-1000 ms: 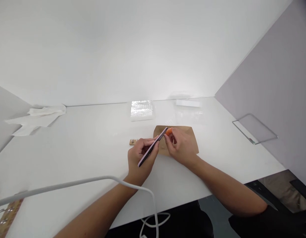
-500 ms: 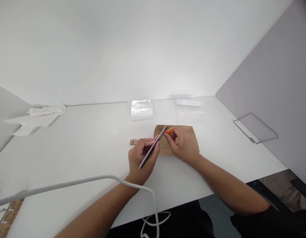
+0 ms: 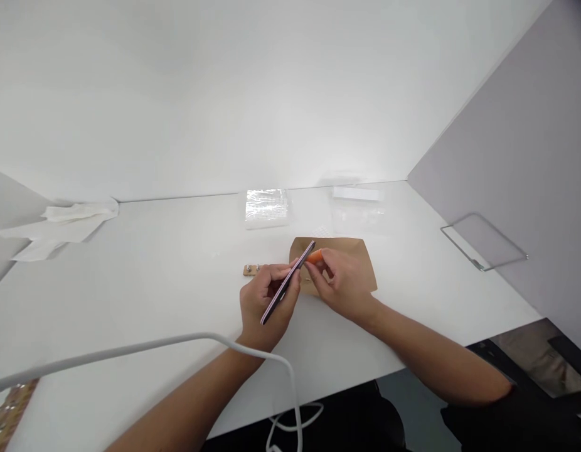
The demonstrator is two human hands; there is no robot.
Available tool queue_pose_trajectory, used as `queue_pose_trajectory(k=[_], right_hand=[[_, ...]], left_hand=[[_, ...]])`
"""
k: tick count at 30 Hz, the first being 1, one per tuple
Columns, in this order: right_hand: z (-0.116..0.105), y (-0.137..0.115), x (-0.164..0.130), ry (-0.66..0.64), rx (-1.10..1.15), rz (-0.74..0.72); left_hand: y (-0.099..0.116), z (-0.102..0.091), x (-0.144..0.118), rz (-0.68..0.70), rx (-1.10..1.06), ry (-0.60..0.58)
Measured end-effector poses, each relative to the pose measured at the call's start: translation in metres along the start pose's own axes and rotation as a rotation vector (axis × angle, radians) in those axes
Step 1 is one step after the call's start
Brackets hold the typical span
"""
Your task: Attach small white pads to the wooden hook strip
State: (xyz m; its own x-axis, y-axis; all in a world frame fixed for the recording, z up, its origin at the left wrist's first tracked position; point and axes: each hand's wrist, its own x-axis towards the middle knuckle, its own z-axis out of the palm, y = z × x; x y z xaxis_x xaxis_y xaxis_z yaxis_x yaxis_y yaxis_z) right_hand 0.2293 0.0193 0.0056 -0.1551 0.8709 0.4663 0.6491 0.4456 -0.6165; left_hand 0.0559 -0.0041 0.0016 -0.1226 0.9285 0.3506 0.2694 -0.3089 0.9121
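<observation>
My left hand [image 3: 261, 304] is closed around a thin flat slab [image 3: 280, 294], seen edge-on, dark with a pale pink edge; it looks like a phone, but its faces are turned away. My right hand [image 3: 347, 282] pinches a small orange piece [image 3: 314, 256] whose tip meets the slab's right side near its upper end. Below both hands lies a brown cardboard tray [image 3: 363, 260], partly covered by the right hand. Just past the left fingers, a small wooden strip [image 3: 248, 270] with metal fittings rests on the table, partly hidden.
A clear plastic packet [image 3: 266, 209] and a transparent bag with a white strip [image 3: 356, 194] lie along the back wall. White paper sheets [image 3: 74, 226] sit at far left, a wire frame [image 3: 483, 242] at right. A white cable [image 3: 177, 339] crosses in front of my left forearm.
My right hand has moved slightly left and down, bringing the orange piece closer against the slab. The left hand keeps its hold, and the view has shifted a little.
</observation>
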Motion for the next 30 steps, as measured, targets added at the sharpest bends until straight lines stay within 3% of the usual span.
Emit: queue_pose_trajectory(k=[14, 18, 22, 26, 30], right_hand=[[-0.0087, 0.0017, 0.0024, -0.014, 0.003, 0.165], [-0.0092, 0.0006, 0.0026, -0.099, 0.066, 0.147], [-0.0088, 0.0000, 0.0024, -0.056, 0.060, 0.192], [-0.0091, -0.0002, 0.0025, -0.134, 0.089, 0.172], [-0.0095, 0.0007, 0.0032, -0.076, 0.058, 0.204]], left_hand=[[0.0037, 0.0010, -0.0015, -0.027, -0.063, -0.017], [0.0004, 0.0013, -0.0018, -0.054, -0.091, -0.020], [0.0007, 0.0013, -0.0004, -0.064, -0.078, -0.032], [0.0031, 0.0012, 0.0009, -0.078, -0.059, -0.031], [0.0019, 0.0013, 0.0010, -0.087, -0.051, -0.042]])
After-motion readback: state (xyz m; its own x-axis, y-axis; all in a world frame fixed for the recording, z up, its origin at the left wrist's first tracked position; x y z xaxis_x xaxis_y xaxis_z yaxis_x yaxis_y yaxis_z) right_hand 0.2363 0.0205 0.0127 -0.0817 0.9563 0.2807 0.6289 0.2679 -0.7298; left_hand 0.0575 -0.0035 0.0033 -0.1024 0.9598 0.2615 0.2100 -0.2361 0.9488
